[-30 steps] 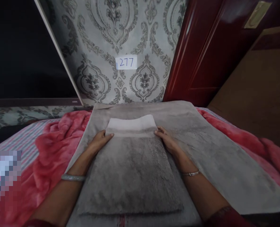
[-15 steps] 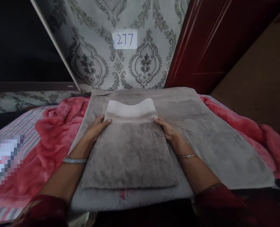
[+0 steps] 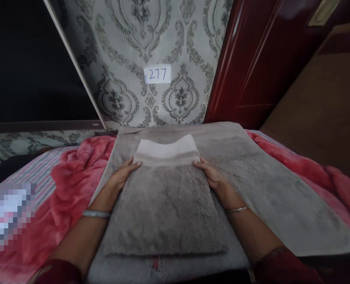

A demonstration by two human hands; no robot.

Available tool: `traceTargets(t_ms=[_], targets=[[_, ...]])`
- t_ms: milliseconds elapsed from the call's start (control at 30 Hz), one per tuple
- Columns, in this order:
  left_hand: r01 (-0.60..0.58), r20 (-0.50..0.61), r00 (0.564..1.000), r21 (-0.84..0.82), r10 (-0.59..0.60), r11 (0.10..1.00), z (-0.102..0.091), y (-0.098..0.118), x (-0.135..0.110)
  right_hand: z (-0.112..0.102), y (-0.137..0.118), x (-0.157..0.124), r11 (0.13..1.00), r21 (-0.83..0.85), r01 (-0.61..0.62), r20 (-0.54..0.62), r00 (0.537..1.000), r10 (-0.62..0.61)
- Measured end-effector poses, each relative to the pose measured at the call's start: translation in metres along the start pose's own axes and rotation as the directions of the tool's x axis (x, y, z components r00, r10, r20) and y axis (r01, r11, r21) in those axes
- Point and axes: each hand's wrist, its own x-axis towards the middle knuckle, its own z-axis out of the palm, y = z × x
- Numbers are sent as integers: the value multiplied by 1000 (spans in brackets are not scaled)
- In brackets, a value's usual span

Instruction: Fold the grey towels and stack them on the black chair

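A grey plush towel (image 3: 163,209) with a pale band and a white strip (image 3: 166,148) at its far end lies in front of me. Its far edge dips in the middle and lifts at both corners. My left hand (image 3: 124,173) grips the left side near the band, thumb on top and fingers underneath, partly hidden. On the opposite side my right hand (image 3: 212,173) pinches the towel in the same way. Beneath it spreads a larger grey plush cloth (image 3: 275,205), with a small red mark showing past the towel's near edge.
Rumpled pink blankets (image 3: 74,177) lie left and right on a striped sheet (image 3: 41,169). Behind stand a patterned wall with a paper label (image 3: 157,73) reading 277, a dark screen (image 3: 39,67) and a dark red door (image 3: 246,63). A blurred-out item (image 3: 8,217) sits at left.
The view has tilted up slightly, so everything sits lower in the picture. Both hands keep hold of the towel at the same places.
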Motion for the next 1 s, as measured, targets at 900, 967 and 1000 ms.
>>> traceTargets(t_ms=[900,967,1000], targets=[[-104,-152,980,157,128,982,-9,-4,13,-29,21,24,857,-476,195,-84,960,-266],[-86,-140,984,163,110,983,-12,-7,16,-31,21,24,888,-432,157,-89,973,-215],[-70,-145,985,165,94,984,-13,-8,17,-31,21,24,899,-418,135,-96,977,-191]])
